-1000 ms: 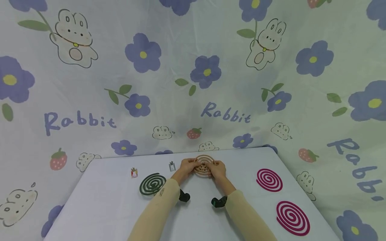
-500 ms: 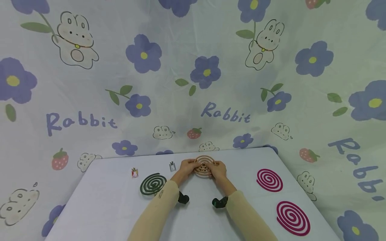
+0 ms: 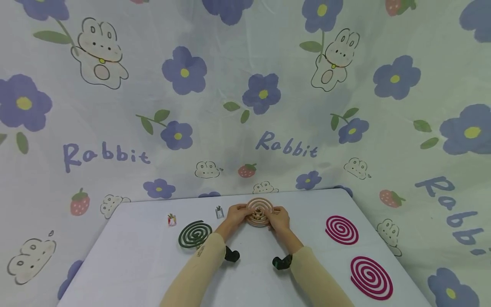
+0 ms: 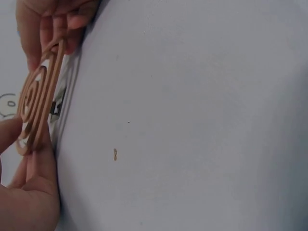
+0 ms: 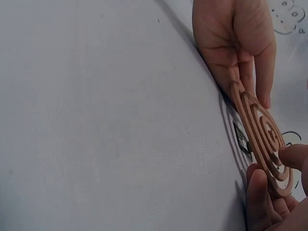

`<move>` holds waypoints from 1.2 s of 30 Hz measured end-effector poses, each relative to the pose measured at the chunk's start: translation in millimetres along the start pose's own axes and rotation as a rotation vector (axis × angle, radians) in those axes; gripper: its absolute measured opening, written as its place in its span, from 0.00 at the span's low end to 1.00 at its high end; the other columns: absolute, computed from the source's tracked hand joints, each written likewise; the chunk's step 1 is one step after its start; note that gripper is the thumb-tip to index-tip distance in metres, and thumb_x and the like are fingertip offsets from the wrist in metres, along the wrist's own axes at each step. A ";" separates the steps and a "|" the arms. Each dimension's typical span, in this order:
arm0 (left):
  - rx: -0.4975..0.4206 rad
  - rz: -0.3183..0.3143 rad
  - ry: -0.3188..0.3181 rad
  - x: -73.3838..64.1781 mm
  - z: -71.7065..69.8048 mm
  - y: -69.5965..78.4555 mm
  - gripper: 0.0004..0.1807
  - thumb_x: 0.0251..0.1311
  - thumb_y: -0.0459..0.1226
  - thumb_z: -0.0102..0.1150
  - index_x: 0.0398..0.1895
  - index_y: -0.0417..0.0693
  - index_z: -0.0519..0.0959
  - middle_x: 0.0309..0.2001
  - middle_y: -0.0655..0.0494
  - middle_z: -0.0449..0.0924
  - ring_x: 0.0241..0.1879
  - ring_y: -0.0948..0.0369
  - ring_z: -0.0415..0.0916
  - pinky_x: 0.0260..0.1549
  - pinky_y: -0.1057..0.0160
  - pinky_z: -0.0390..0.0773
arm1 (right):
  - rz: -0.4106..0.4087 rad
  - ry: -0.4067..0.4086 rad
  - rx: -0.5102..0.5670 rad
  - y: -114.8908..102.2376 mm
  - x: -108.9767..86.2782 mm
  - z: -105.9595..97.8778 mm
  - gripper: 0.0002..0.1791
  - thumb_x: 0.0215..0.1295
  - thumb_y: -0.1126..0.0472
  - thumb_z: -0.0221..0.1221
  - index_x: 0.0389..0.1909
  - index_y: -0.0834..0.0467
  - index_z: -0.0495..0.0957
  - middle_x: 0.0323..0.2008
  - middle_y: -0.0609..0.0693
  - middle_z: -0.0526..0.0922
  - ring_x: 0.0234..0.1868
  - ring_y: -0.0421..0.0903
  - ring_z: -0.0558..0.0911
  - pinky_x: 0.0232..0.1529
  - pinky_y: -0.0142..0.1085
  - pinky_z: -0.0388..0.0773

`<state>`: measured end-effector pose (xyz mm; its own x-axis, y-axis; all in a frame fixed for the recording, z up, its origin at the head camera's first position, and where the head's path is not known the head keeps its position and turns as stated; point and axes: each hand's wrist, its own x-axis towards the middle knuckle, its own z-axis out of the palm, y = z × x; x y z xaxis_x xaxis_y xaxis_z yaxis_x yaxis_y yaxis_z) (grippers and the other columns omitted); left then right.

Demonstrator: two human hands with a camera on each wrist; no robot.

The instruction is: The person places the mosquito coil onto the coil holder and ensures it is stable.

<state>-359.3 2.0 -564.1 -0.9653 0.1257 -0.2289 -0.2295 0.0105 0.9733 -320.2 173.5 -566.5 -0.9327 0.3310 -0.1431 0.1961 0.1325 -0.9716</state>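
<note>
A brown mosquito coil [image 3: 259, 199] is between both hands near the table's far edge. My left hand [image 3: 236, 214] grips its left side and my right hand [image 3: 280, 218] its right side, with the thumbs on the near face. In the left wrist view the coil [image 4: 53, 79] looks tilted up on edge over the white table. A small dark metal piece [image 5: 242, 139] shows behind the coil in the right wrist view; I cannot tell whether it is joined to it. Left of the hands lies a dark green coil [image 3: 195, 234], close to the left sleeve.
Two magenta coils [image 3: 342, 230] lie at the right of the white table [image 3: 126, 264]. Small packets, one silvery [image 3: 219, 212] and one red and white [image 3: 171, 220], lie at the back left. A rabbit-print cloth [image 3: 215, 102] hangs behind the table.
Both hands keep hold of the brown coil. The right forearm has shifted slightly outward to the right, and the head view has tilted a little. The other coils and packets stay in place.
</note>
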 end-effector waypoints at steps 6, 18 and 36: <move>0.003 0.043 -0.010 -6.4 -3.8 2.3 0.24 0.59 0.29 0.64 0.56 0.26 0.71 0.45 0.38 0.80 0.40 0.57 0.80 0.39 0.61 0.81 | -0.052 0.011 -0.078 1.1 -5.6 -5.7 0.25 0.59 0.59 0.68 0.52 0.66 0.70 0.28 0.54 0.83 0.17 0.42 0.79 0.13 0.31 0.73; 0.355 0.152 0.124 -21.6 -7.6 4.6 0.19 0.57 0.31 0.66 0.51 0.32 0.77 0.40 0.44 0.80 0.40 0.54 0.77 0.37 0.61 0.78 | -0.044 -0.048 -0.120 -1.5 -20.9 -25.5 0.26 0.60 0.56 0.68 0.52 0.67 0.72 0.36 0.56 0.81 0.19 0.44 0.79 0.16 0.32 0.75; 0.240 0.178 0.053 -52.5 -16.2 -4.2 0.16 0.60 0.29 0.60 0.50 0.30 0.77 0.35 0.48 0.80 0.29 0.62 0.74 0.28 0.67 0.76 | -0.143 -0.124 -0.216 7.9 -39.2 -53.0 0.17 0.60 0.60 0.66 0.44 0.67 0.78 0.29 0.52 0.80 0.22 0.43 0.77 0.20 0.33 0.75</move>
<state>-309.6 -20.7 -556.4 -0.9943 0.0943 -0.0489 -0.0263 0.2281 0.9733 -266.0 211.1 -558.6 -0.9828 0.1796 -0.0421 0.1071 0.3698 -0.9229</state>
